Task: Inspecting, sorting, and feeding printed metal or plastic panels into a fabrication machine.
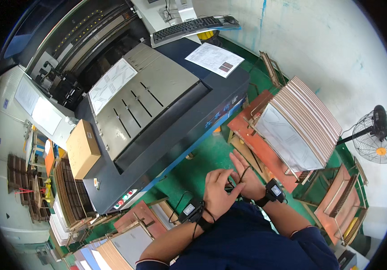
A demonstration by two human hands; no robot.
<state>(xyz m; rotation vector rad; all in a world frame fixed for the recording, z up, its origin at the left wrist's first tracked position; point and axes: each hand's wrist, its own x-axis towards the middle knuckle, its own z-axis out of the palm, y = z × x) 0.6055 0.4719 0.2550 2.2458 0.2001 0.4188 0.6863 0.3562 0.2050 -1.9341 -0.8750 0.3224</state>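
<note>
My two hands meet in front of my body, over the green floor. My left hand [218,193] has its fingers bent, pinching at a thin black cord [244,173] that runs around the fingers of my right hand. My right hand [251,183] has its fingers stretched out and partly hidden behind the left. A black wrist device [190,209] with a pale label is strapped to my left wrist, a cable looping from it. Another black wrist device [275,191] sits on my right wrist.
Ahead stands a large dark machine with a slotted metal plate [135,101], a white-framed sheet [112,85] on it. A cardboard box [83,148] rests at its left corner, a paper [214,59] at the right. Rightward are racked panels [292,126] and a fan [375,135].
</note>
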